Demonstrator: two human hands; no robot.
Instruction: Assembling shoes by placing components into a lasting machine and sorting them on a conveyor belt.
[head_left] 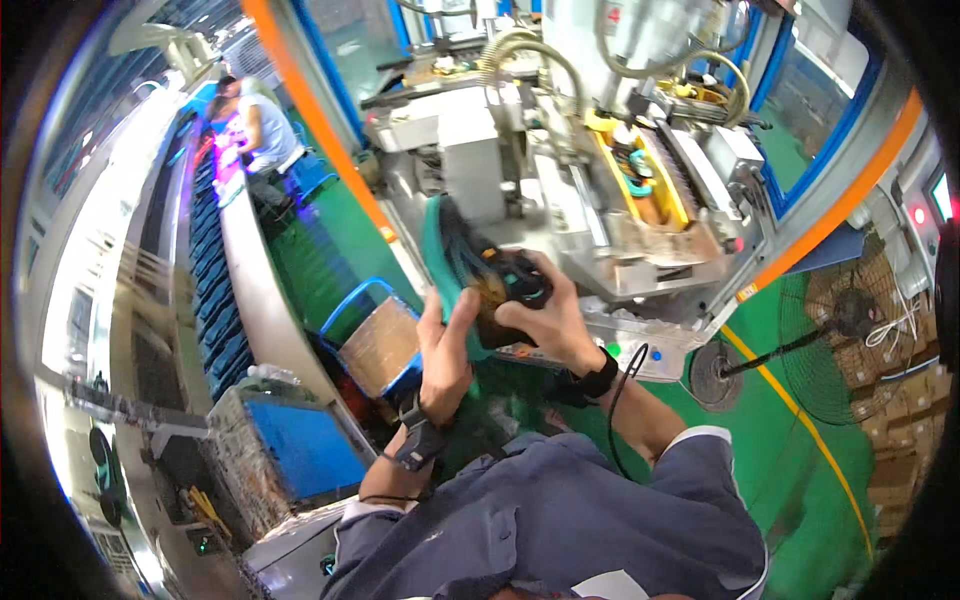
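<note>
Between my hands, in front of my chest, is a dark shoe point(458, 248) with a teal sole and some orange and teal details around its opening. My left hand point(444, 345) grips it from below along the sole, thumb pressed to the side. On the other side, my right hand point(556, 318) wraps around the end with the opening, its thumb on the upper. Part of the shoe is covered by my fingers. Behind it stands a machine with a metal worktable point(470, 160) and a yellow holder point(640, 178) with another shoe-like item in it.
To the left runs a long conveyor point(255, 300) beside a row of dark blue pieces, with a person point(268, 135) seated further along it. A blue-rimmed crate point(378, 345) stands on the green floor. At right is a floor fan point(840, 320), near stacked cardboard boxes point(895, 480).
</note>
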